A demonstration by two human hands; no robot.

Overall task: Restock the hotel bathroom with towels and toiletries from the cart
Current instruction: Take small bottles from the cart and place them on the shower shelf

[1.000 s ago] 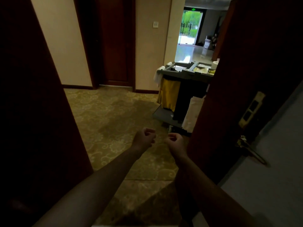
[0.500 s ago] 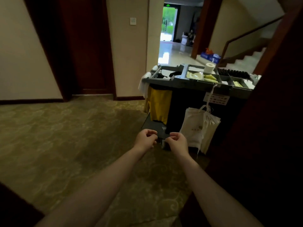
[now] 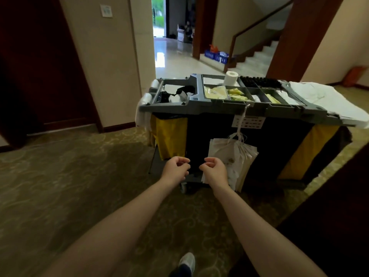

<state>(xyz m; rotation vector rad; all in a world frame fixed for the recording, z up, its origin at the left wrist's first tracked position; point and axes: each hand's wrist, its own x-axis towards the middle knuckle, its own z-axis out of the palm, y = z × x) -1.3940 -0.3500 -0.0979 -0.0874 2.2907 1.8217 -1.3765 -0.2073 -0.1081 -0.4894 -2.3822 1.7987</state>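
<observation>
Head view: I hold left hand (image 3: 175,169) and right hand (image 3: 214,170) loosely curled, empty. Probably readied for reaching the cart (image 3: 199,108).

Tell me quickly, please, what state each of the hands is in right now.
Left hand: open, fingers loosely curled, holding nothing.
Right hand: open, fingers loosely curled, holding nothing.

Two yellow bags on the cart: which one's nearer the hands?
The yellow bag at the cart's left end in view, just above the left hand. The other yellow bag hangs at the far right end, past the white paper bags.
</observation>
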